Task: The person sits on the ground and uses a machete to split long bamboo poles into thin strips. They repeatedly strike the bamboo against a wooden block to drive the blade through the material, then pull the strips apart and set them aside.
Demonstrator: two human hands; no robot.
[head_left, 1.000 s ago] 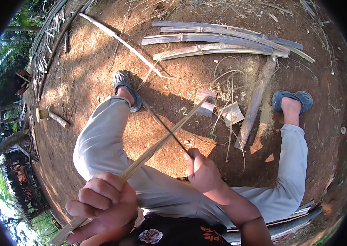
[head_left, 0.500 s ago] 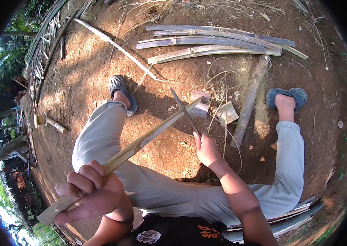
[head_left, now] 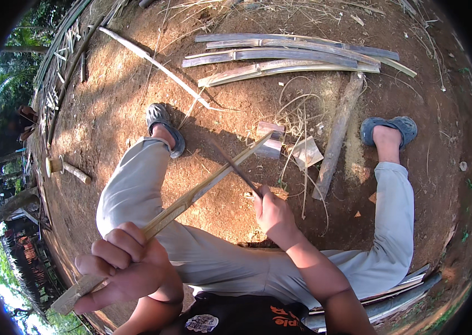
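Observation:
My left hand (head_left: 127,265) is wrapped round the near end of a long split bamboo strip (head_left: 191,195), which slants up and away to the right. In my right hand (head_left: 275,216) is a knife (head_left: 241,173), its handle hidden by the fingers. The dark narrow blade crosses the strip's upper half, pointing away to the left; whether it cuts into the bamboo I cannot tell. Beneath the strip's far tip, on the ground, lies a flat bamboo piece (head_left: 269,146), with a pale square piece (head_left: 307,153) beside it.
Several split bamboo lengths (head_left: 280,54) lie at the far side. A log (head_left: 341,134) rests inside my right foot (head_left: 389,134). A wooden mallet (head_left: 68,167) lies at the left, a pale pole (head_left: 152,64) beyond my left foot (head_left: 164,128). A person (head_left: 27,120) is at the far left edge.
My right hand has drawn the knife toward me and to the left, so the blade now crosses the strip lower down. My left hand and the strip have barely moved.

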